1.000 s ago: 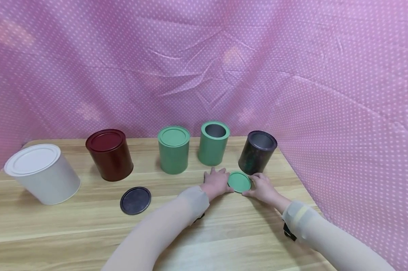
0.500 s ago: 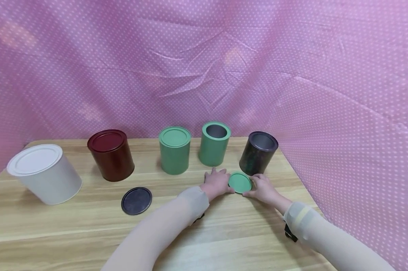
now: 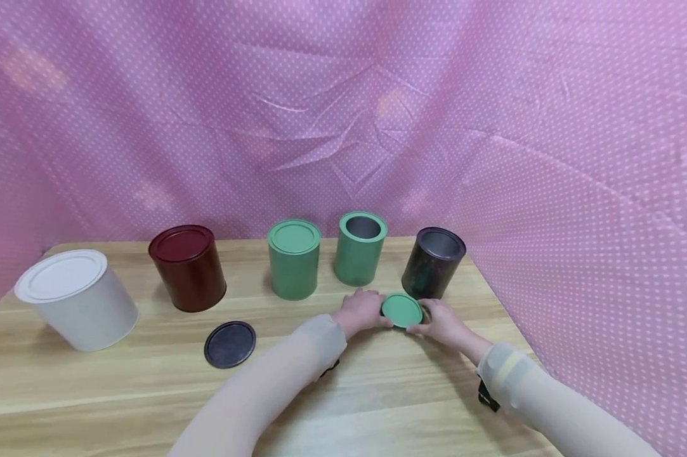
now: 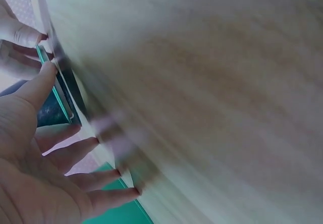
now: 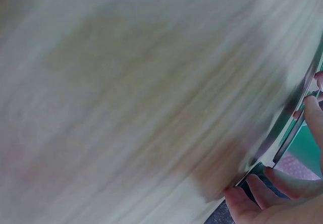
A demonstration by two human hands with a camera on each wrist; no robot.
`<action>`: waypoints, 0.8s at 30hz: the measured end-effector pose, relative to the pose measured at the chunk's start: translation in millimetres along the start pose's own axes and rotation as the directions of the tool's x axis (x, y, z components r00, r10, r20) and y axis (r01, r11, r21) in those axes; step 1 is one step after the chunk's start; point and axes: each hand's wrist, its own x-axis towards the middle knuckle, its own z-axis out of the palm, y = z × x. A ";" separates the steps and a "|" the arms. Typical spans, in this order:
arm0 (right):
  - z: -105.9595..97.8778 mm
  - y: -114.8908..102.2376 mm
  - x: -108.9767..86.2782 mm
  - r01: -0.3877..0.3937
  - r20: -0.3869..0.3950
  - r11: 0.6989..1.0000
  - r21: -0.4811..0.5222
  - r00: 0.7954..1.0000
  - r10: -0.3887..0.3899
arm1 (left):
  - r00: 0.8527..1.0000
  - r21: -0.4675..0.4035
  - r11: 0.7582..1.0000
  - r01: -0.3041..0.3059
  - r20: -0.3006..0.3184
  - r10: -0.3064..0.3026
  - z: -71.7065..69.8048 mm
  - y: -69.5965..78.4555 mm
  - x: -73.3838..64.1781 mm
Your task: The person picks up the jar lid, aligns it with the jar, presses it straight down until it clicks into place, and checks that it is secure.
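A round green lid (image 3: 401,310) is between my two hands in the head view, close over the wooden table (image 3: 354,406). My left hand (image 3: 361,309) holds its left edge between thumb and index finger, the other fingers spread toward the table. On the opposite edge, my right hand (image 3: 441,324) grips with thumb and fingers. The left wrist view shows the lid (image 4: 55,95) edge-on, with a gap and its dark reflection below. Behind the hands stand an uncovered green can (image 3: 359,257) and an uncovered dark can (image 3: 432,266), both upright.
A lidded green can (image 3: 294,273), a dark red can (image 3: 191,279) and a white can (image 3: 94,311) stand to the left. A dark round lid (image 3: 230,344) lies flat before them. A pink dotted curtain (image 3: 343,114) hangs behind and along the right side.
The green lid has risen slightly from the table between both hands. The left hand's fingers have drawn in a little. The head view has tilted up slightly; the cans have not moved.
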 end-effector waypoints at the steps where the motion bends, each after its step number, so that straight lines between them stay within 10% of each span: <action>1: 0.5 0.1 -0.2 0.001 0.000 1.000 0.002 1.000 -0.001 | 1.000 -0.001 1.000 -0.010 -0.004 0.010 -0.1 -0.6 -0.4; 24: -1.8 -7.2 0.4 -0.004 -0.015 0.954 0.301 1.000 0.009 | 0.993 -0.085 0.993 -0.086 -0.087 0.078 -15.7 -11.9 -5.5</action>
